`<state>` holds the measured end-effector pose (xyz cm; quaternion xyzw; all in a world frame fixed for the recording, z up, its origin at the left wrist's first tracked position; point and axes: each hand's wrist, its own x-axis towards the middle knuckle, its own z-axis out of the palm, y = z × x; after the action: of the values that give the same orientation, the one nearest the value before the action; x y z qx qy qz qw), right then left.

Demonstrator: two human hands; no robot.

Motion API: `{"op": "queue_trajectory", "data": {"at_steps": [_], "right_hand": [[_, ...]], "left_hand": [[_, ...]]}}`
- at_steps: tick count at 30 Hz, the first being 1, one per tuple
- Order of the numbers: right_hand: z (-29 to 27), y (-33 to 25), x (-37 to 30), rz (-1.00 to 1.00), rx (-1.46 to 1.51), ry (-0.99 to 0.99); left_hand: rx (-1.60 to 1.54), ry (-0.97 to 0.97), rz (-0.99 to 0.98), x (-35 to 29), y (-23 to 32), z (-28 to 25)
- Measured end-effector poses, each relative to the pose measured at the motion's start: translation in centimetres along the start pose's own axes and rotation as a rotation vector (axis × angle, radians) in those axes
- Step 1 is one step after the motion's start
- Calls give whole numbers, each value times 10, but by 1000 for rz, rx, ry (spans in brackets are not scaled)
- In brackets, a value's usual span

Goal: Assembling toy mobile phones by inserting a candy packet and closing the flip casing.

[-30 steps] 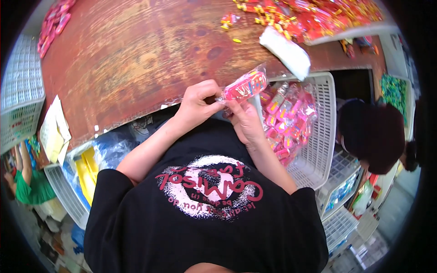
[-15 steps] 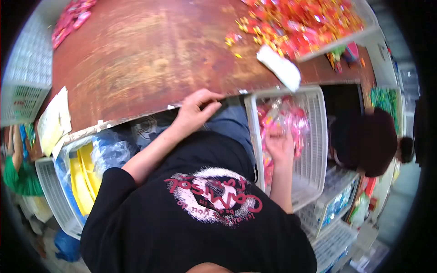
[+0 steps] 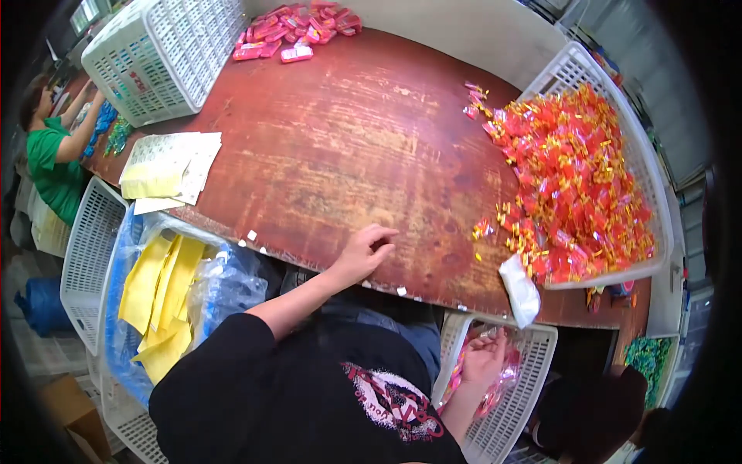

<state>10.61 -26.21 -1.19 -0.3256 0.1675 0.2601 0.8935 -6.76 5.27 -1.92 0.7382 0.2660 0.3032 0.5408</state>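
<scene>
My left hand (image 3: 365, 254) rests at the near edge of the worn red-brown table (image 3: 332, 155). Its fingers are loosely bent, the thumb apart from them, and nothing is in it. My right hand (image 3: 482, 362) is down inside a white plastic basket (image 3: 533, 379) below the table edge. Pink packets in clear, shiny wrapping (image 3: 506, 379) lie around that hand. Its fingers curl in among the wrapping; what they hold, if anything, is hidden.
Small red-and-gold wrapped pieces (image 3: 580, 185) spill from a tilted white tray (image 3: 657, 224) at the right; a white scoop-like object (image 3: 520, 292) lies nearby. Pink packs (image 3: 297, 31), a white crate (image 3: 166, 66) and papers (image 3: 166, 166) stand at the left. A co-worker in green (image 3: 58, 155) sits far left.
The view has tilted up and shows more of the table. My left hand has come further onto the tabletop from its edge. My right hand stays in the basket, its fingers more curled.
</scene>
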Motion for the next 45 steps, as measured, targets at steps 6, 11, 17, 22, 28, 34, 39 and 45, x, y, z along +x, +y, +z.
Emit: {"op": "queue_trajectory", "data": {"at_steps": [6,11,17,22,28,34,39,45], "right_hand": [[96,67,42,99,-454,-229],[187,121,119,-127,-1292,-652],[301,211,222,-863,-1917,-1221],[381,295,274,-995,-1929,-1288],[432,375,336,-952,-1994,-1086],[440,410,330,-1089,-2185,-838],[452,411,319,-1029,-2239,-840],[462,411,317,-923,-2330,-839]], "left_hand": [[532,335,185,73,-45,-89],[1061,385,86,115,-86,-164],[1092,147,-147,127,-80,-168],[1032,97,-245,130,-71,-180],[988,45,-303,132,-74,-181],[760,103,-245,156,-83,-224],[814,440,-40,282,-106,-360],[754,699,27,475,-163,-507]]}}
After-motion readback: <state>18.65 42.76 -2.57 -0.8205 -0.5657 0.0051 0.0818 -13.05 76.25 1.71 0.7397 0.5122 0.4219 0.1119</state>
